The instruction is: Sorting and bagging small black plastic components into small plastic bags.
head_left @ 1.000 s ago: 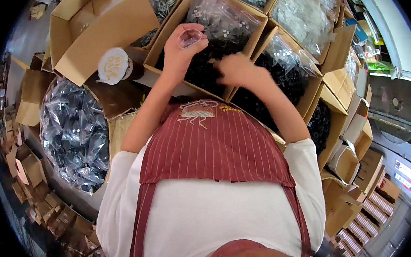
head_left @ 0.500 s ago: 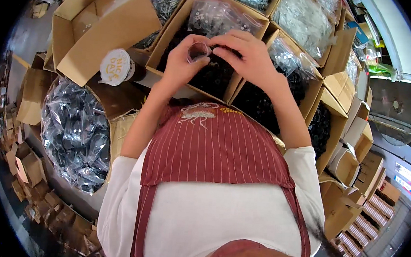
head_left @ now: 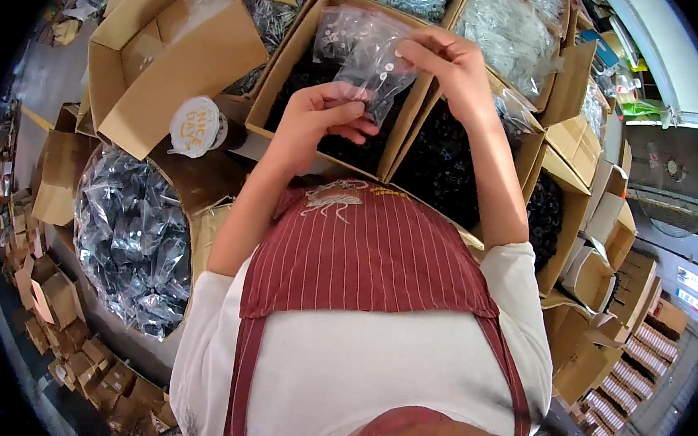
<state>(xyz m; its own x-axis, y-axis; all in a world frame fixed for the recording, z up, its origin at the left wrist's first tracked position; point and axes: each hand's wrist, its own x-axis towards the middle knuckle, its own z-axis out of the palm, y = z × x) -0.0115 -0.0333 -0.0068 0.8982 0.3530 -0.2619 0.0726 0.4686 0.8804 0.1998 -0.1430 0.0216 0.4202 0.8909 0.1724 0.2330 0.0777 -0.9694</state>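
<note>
A clear plastic bag (head_left: 371, 71) with a few small white round pieces in it is stretched between my hands, over a cardboard box (head_left: 261, 93). My right hand (head_left: 454, 65) pinches its upper right edge. At the lower end, the fingers of my left hand (head_left: 315, 124) are curled round the plastic; their tips are partly hidden, and something dark shows in the bag there. More clear bags with white pieces (head_left: 334, 35) lie at the box's far end. Below the bag, small black parts (head_left: 345, 150) fill the near part of the box.
Right of it, another box holds black parts (head_left: 440, 164). Clear bags (head_left: 508, 36) fill boxes farther back. A lidded drink cup (head_left: 199, 127) stands at left, by an open carton (head_left: 186, 72). Nearer left, a round container is heaped with filled bags (head_left: 132, 241).
My right hand has moved right and slightly up, drawing the bag out flat. Its rounded opening, which faced up between my hands, no longer shows. My left hand has dropped slightly.
</note>
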